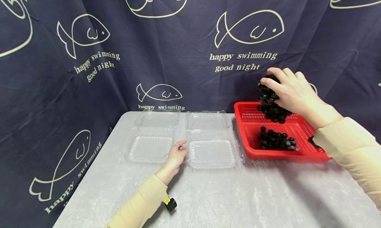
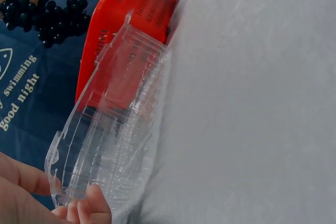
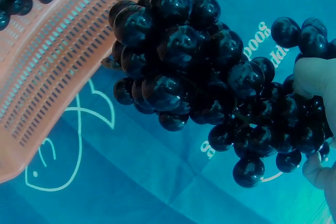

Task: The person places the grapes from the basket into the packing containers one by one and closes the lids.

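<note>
My right hand (image 1: 293,92) grips a bunch of dark grapes (image 1: 268,95) from above, its fingers and thumb curled round the upper part. The bunch hangs over a red plastic basket (image 1: 247,138), where another bunch of grapes (image 1: 276,141) lies. In the right wrist view, the held grapes (image 3: 178,61) droop away from the fingertips. With my left hand (image 1: 177,153) I pinch the near-left rim of an opened clear plastic clamshell container (image 1: 212,152) on the table. The left wrist view has those fingers (image 2: 97,200) at the corner of the container's wall (image 2: 118,145).
A second opened clear clamshell container (image 1: 151,148) sits to the left, both lids lying back toward the curtain. A dark blue curtain (image 1: 196,86) with fish drawings hangs behind the grey table (image 1: 223,195). A small black object (image 1: 171,205) is beside the left sleeve.
</note>
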`<state>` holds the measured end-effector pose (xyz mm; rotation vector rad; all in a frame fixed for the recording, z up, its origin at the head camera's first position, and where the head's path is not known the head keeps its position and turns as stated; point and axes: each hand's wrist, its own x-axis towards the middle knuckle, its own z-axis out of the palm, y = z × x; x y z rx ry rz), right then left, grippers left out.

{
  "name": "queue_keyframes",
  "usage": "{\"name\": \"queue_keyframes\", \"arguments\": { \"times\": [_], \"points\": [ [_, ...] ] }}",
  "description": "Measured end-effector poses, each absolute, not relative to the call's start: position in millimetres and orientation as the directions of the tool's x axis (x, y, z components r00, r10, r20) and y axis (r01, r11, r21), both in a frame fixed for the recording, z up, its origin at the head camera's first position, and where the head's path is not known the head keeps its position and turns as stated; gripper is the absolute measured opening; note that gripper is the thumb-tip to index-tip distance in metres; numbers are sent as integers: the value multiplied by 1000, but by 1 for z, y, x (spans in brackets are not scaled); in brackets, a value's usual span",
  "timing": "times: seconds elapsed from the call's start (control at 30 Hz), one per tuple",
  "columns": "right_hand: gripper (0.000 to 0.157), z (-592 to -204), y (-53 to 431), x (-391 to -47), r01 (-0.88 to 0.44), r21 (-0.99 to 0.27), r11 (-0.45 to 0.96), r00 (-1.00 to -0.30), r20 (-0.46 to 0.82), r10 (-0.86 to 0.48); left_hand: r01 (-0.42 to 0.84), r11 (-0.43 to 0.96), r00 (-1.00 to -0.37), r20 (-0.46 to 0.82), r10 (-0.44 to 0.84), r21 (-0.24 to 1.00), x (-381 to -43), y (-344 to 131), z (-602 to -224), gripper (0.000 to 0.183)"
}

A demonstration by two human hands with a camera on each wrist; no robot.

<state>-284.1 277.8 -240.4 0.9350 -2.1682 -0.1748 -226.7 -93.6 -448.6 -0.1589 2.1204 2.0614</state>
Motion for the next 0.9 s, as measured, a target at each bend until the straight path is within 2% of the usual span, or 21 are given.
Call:
{"name": "queue_keyframes", "arguments": {
  "times": [0.4, 0.9],
  "points": [
    [85, -226, 265, -273, -581, 391, 714, -414, 613, -673, -293, -69, -955, -288, 73, 954, -225, -91, -446, 51],
    [79, -215, 237, -251, -647, 350, 677, -299, 700, -648, -270, -32, -962, -268, 58, 962, -221, -90, -441, 52]
  ]
}}
